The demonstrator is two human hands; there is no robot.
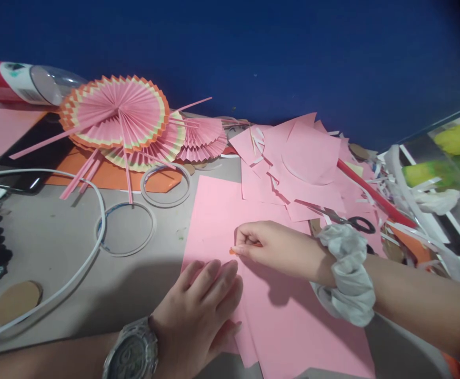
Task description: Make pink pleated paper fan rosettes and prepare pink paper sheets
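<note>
Pink paper sheets (pixel 293 331) lie on the table in front of me, with their edges overlapping. My left hand (pixel 204 310), fingers stretched out, rests on the lower left part of the paper. Just above it, my right hand (pixel 253 243) is closed in a pinch. A small orange piece (pixel 232 251) shows at its fingertips, against the pink surface; most of it is hidden by the fingers, so its kind is unclear. Beyond the right wrist, scissors (pixel 335 215) with black handles lie on the scraps.
Pleated paper rosettes (pixel 119 113) with thin pink strips stand at the back left, near a plastic bottle (pixel 25 81) and a dark phone (pixel 25 179). Two rings (pixel 151 237) and a white cable (pixel 96 247) lie left. Cut pink paper (pixel 309 152) is piled at the back right.
</note>
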